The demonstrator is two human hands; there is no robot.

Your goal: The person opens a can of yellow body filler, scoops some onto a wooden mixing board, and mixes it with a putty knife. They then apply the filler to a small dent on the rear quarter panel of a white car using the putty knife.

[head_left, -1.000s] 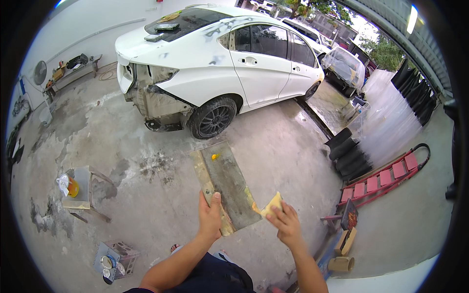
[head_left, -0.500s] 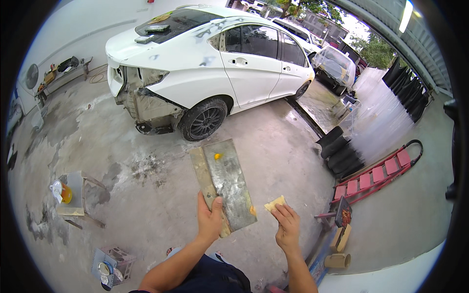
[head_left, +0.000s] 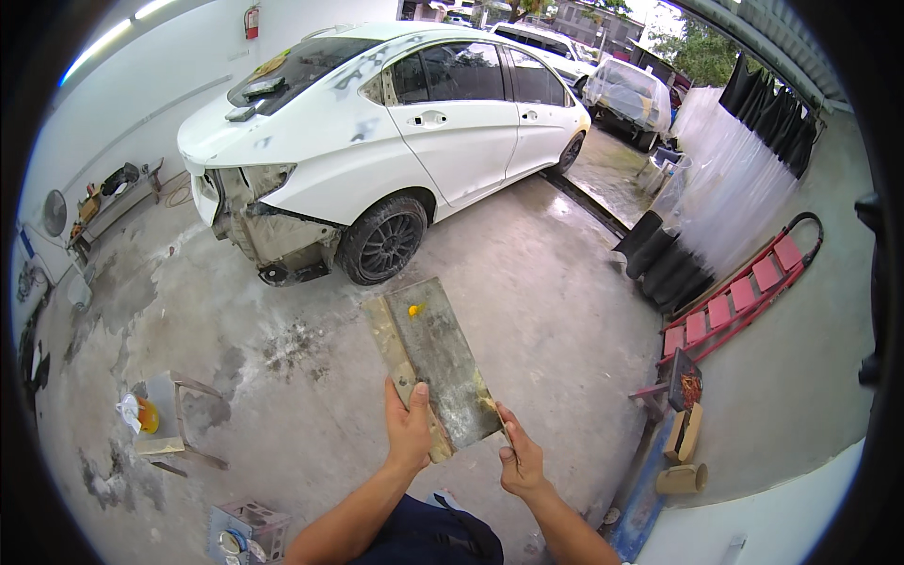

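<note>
My left hand (head_left: pixel 409 435) grips a flat grey mixing board (head_left: pixel 441 363) by the tan strip along its left edge, thumb on top. A small dab of yellow putty (head_left: pixel 414 311) sits near the board's far end. In my right hand (head_left: pixel 522 463) is a small cream putty spreader (head_left: pixel 507 431), pinched and turned nearly edge-on. It meets the board's right edge near the close corner, beside a pale yellow smear; whether it presses on the face or the side I cannot tell.
A white car (head_left: pixel 348 155) with bare rear bodywork stands ahead. At left, a stool (head_left: pixel 168 414) bears a yellow-orange tub (head_left: pixel 143 414). A pink-stepped ladder (head_left: pixel 739 297) leans at right, near plastic sheeting (head_left: pixel 706 179). A grey crate (head_left: pixel 254 527) stands low at left.
My right hand has moved left and turned, bringing the spreader from beside the board to its right edge. The board stays in my left hand. The whole view has shifted slightly.
</note>
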